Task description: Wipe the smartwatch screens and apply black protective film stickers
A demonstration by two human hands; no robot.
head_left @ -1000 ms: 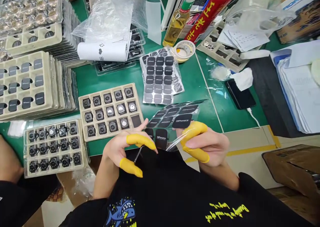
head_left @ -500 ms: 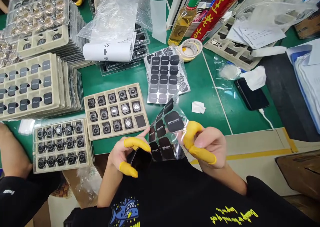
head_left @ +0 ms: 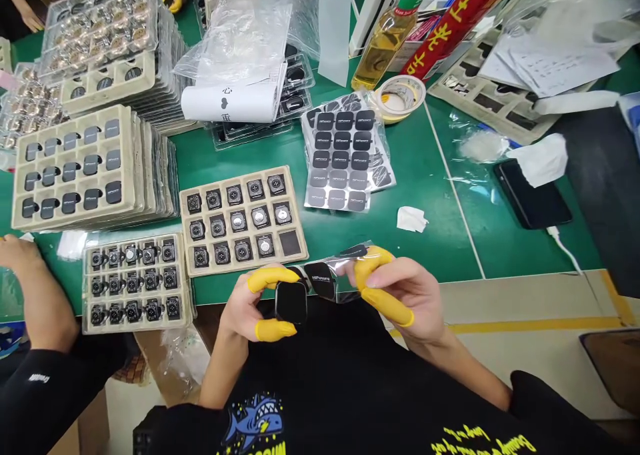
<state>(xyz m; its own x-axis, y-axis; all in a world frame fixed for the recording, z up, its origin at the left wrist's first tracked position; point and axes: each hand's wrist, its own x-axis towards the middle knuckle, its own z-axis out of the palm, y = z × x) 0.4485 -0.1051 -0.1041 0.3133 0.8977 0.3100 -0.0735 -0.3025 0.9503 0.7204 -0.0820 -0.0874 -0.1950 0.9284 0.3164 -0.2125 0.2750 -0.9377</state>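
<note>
One watch case, two hands

Yellow cots cap the fingers; black shirt bears a blue shark print

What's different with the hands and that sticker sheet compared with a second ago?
The right hand has tipped the clear sticker sheet from raised and facing the camera down to nearly flat and edge-on. The left hand now shows a black square watch body pinched between its yellow-capped fingers, right at the sheet's edge. A white scrap now lies on the green mat. The trays of watch bodies stayed put.
</note>
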